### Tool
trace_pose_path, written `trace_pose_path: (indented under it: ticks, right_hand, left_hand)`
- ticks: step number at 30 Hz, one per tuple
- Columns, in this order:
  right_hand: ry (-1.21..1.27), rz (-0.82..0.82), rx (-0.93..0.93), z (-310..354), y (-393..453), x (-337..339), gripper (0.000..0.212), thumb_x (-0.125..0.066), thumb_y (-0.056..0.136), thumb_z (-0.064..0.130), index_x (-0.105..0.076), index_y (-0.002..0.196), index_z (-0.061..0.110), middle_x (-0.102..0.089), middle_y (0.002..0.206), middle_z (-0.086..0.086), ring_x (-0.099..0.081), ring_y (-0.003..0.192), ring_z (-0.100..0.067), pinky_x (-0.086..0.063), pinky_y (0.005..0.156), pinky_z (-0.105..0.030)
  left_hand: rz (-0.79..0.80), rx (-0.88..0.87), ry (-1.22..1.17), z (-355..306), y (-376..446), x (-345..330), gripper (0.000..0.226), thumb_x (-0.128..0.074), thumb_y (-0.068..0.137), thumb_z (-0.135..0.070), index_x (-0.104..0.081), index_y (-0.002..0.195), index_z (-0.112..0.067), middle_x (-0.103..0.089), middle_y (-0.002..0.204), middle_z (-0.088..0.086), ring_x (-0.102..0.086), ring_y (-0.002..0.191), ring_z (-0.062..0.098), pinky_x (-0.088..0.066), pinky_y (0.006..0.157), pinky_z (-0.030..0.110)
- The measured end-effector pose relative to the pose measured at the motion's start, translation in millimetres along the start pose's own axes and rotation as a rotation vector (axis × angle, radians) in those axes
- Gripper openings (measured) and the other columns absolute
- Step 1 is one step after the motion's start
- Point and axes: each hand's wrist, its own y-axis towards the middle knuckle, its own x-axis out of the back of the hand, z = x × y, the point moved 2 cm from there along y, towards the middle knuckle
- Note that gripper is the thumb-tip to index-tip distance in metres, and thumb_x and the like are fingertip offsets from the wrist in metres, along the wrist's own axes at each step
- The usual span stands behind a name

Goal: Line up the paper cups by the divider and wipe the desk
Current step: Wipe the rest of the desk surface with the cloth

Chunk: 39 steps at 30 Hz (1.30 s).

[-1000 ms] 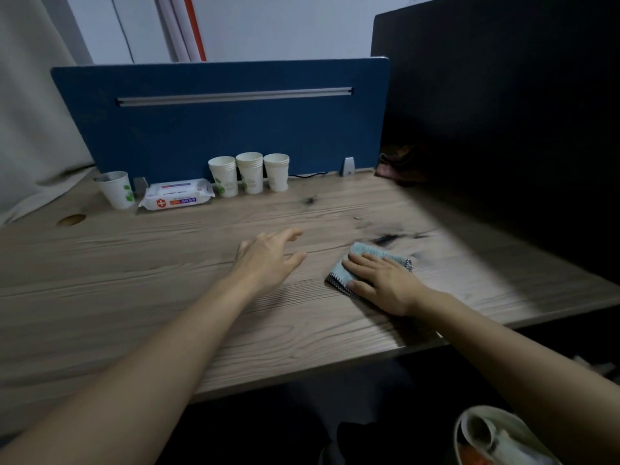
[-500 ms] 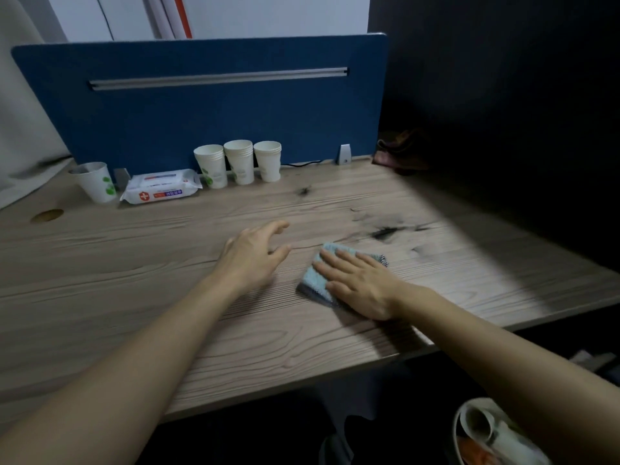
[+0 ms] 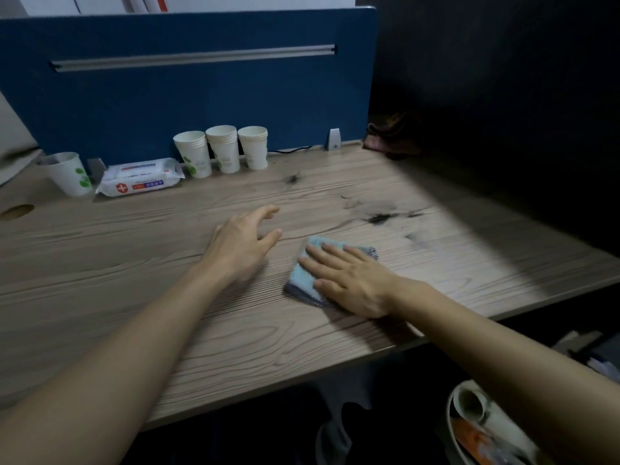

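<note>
Three white paper cups point(image 3: 224, 152) stand side by side against the blue divider point(image 3: 188, 95) at the back of the wooden desk point(image 3: 100, 263). A fourth cup point(image 3: 67, 174) stands alone at the far left by the divider. My right hand point(image 3: 349, 280) lies flat on a folded light-blue cloth point(image 3: 303, 273) in the middle of the desk, pressing it down. My left hand point(image 3: 245, 243) rests on the wood just left of the cloth, fingers spread, holding nothing.
A pack of wet wipes point(image 3: 141, 177) lies between the lone cup and the three cups. Dark smudges point(image 3: 382, 216) mark the wood beyond the cloth. A round cable hole point(image 3: 16, 211) is at far left. A bin point(image 3: 486, 427) sits below the desk's front edge.
My right hand has slid the cloth leftward across the desk, away from the dark smudges and closer to my left hand. The left hand stays almost in place.
</note>
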Motion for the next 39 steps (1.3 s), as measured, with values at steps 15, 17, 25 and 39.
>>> trace_pose_path:
  ticks: [15, 17, 25, 39]
  right_hand:
    - [0.007, -0.01, 0.021, -3.1, 15.5, 2.9, 0.059, -0.008, 0.096, 0.052, 0.001, 0.151, 0.034, 0.005, 0.16, 0.009, 0.006, 0.146, -0.012, 0.004, 0.117, -0.036]
    - [-0.077, 0.002, -0.088, -47.7, 15.6, 11.7, 0.054, -0.014, 0.101, 0.04, -0.001, 0.152, 0.026, 0.003, 0.161, 0.001, 0.004, 0.148, -0.017, -0.001, 0.119, -0.038]
    - [-0.054, 0.038, -0.284, -64.3, 30.2, 18.2, 0.055, -0.017, 0.101, 0.042, -0.001, 0.152, 0.027, 0.005, 0.162, 0.0, 0.004, 0.148, -0.021, 0.0, 0.117, -0.042]
    - [-0.077, 0.071, -0.352, -84.2, 2.9, 21.2, 0.056, -0.017, 0.101, 0.043, 0.001, 0.152, 0.025, 0.006, 0.162, -0.002, 0.004, 0.148, -0.022, -0.002, 0.117, -0.043]
  left_hand:
    - [0.014, -0.004, 0.023, 4.8, 6.1, -5.5, 0.046, -0.052, 0.093, -0.047, -0.047, 0.137, -0.037, -0.058, 0.135, -0.01, -0.052, 0.125, 0.019, -0.04, 0.103, 0.049]
    - [0.022, -0.005, 0.013, 5.1, 7.5, -6.5, 0.046, -0.053, 0.093, -0.046, -0.047, 0.137, -0.036, -0.058, 0.135, -0.009, -0.052, 0.125, 0.019, -0.04, 0.104, 0.049]
    - [0.042, -0.002, 0.03, 9.4, 10.5, -4.2, 0.047, -0.048, 0.093, -0.053, -0.045, 0.138, -0.038, -0.056, 0.138, -0.009, -0.051, 0.126, 0.018, -0.04, 0.104, 0.049]
    - [0.051, -0.041, 0.045, 0.1, 17.7, -19.7, 0.046, -0.047, 0.094, -0.05, -0.049, 0.137, -0.035, -0.059, 0.134, -0.003, -0.054, 0.12, 0.021, -0.04, 0.102, 0.048]
